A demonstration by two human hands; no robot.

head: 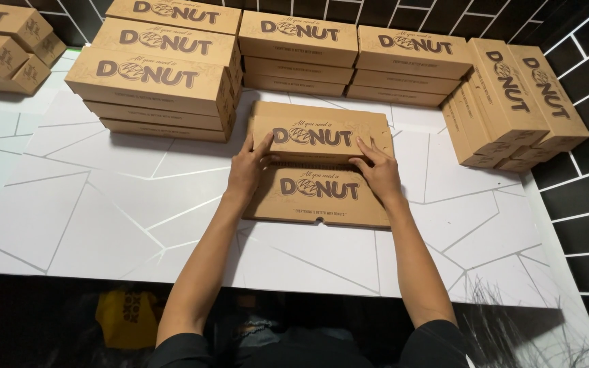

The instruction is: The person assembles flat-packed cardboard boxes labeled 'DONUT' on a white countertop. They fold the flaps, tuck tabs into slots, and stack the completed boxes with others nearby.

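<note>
cardboard box mid-frame on white table | left hand, right hand gripping front flap ends, fingers curled | likely light, creasable; best held by edges | finished boxes stacked behind

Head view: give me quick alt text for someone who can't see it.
Both hands, left hand and right hand, press on a brown cardboard box being folded on a white table. Stacks of finished boxes line the back and right.
</note>
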